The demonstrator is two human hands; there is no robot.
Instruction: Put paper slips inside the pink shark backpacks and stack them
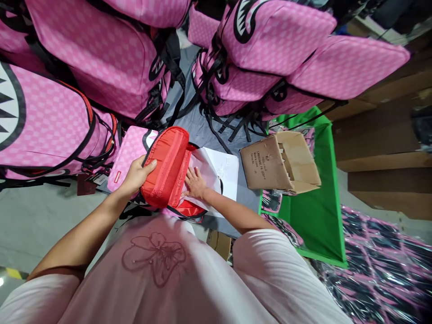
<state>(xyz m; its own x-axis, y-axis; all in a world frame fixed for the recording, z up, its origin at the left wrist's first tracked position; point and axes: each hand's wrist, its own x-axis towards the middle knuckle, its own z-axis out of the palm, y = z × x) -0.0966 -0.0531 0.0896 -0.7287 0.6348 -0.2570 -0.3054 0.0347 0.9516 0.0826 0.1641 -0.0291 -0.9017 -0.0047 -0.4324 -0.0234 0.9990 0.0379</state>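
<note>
A pink checked backpack (130,146) lies unzipped on the grey table in front of me, its red lining (165,173) showing. My left hand (138,174) grips the edge of the raised flap, thumb on the red side. Inside the opening, my right hand (195,182) rests with fingers spread on a thin whitish sheet (209,173). White paper (231,177) lies flat just right of the bag, partly under that sheet. Whether the sheet is paper or plastic, I cannot tell.
Pink backpacks are piled at the left (43,112) and at the back right (280,40). An open cardboard box (266,162) sits against a green fabric bin (334,193). Plastic-wrapped pink and black items (378,265) lie at the lower right, near brown cartons (388,135).
</note>
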